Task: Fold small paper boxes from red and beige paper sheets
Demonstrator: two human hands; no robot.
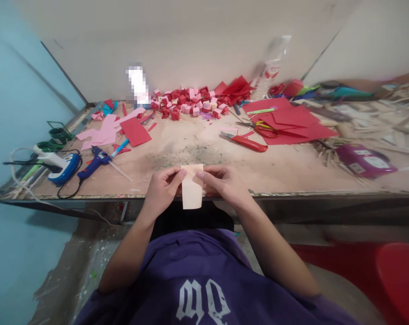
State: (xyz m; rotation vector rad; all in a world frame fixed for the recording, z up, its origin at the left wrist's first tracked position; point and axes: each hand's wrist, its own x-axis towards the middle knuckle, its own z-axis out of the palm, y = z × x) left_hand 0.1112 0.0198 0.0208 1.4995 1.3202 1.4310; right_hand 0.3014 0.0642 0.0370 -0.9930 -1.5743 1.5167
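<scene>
Purple shirt (197, 259), held paper (192, 192), clear bottle (271, 70) — contents unclear

beyond the cream paper strip (192, 194), i could reach low over the tabletop (285, 174) as far as the heap of red and pink cubes (190, 104), which bars the way. left of the strip, my left hand (163, 187) has a short open stretch before the blue glue gun (97, 160). right of the strip, my right hand (224, 183) could slide along the near edge to the purple packet (365, 160), the red-handled tool (248, 143) lying farther in.
</scene>
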